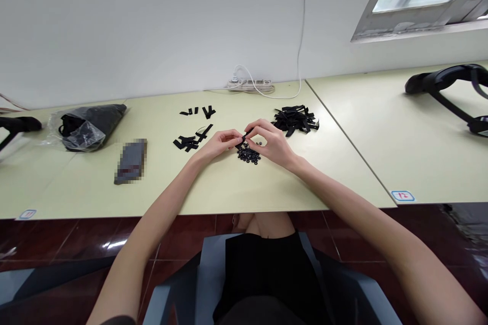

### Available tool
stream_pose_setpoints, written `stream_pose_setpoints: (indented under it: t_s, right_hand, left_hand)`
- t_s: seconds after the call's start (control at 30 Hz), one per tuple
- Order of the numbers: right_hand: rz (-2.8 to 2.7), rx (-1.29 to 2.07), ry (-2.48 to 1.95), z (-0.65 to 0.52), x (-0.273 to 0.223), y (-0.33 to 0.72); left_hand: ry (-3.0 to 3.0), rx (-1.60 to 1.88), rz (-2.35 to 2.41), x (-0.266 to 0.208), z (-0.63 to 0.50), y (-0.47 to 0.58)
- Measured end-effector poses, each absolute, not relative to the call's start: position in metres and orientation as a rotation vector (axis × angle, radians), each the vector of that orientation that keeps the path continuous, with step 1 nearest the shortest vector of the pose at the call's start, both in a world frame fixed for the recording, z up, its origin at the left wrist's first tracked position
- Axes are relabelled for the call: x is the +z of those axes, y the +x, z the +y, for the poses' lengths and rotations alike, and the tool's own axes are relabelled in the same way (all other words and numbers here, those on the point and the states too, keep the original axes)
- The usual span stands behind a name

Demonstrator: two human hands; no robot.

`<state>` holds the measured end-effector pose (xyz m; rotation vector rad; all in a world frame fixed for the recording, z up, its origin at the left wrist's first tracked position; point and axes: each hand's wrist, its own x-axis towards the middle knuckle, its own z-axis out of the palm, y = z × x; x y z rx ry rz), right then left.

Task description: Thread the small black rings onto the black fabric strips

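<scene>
My left hand (222, 143) and my right hand (270, 142) meet over the table, fingertips pinched together. Between them is a short black strip (245, 137), gripped from both sides; its detail is too small to make out. Just below the fingers lies a heap of small black rings (248, 155), a few of them loose by my right fingers. A larger pile of black strips (295, 119) sits beyond my right hand. Left of my left hand are more black strips (186, 143), and a few short pieces (208, 111) lie farther back.
On the pale table (213, 193), a blurred dark flat object (131, 161) and a black bag in clear plastic (93, 124) lie to the left. A power strip (249, 85) with a white cable stands against the wall. Black stands (442, 84) occupy both far sides.
</scene>
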<state>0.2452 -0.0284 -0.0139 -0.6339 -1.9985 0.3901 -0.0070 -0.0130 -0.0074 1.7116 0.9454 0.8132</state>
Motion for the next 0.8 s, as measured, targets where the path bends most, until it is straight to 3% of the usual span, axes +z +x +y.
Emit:
stream_pose_setpoints:
  t_s: [0.23,0.6,0.8]
  right_hand:
    - [-2.115,0.402,-0.857,-0.027,-0.023,0.248]
    - [-2.034,0.101,-0.911,-0.024,-0.027,0.241]
    - [-2.16,0.339,-0.96,-0.025,-0.02,0.246]
  left_hand:
    - [1.705,0.892,0.993,-0.011,-0.009,-0.008]
    - [1.725,0.847,0.98,-0.009,-0.011,-0.003]
    - [1.742,0.833,0.955,-0.006,-0.014,0.0]
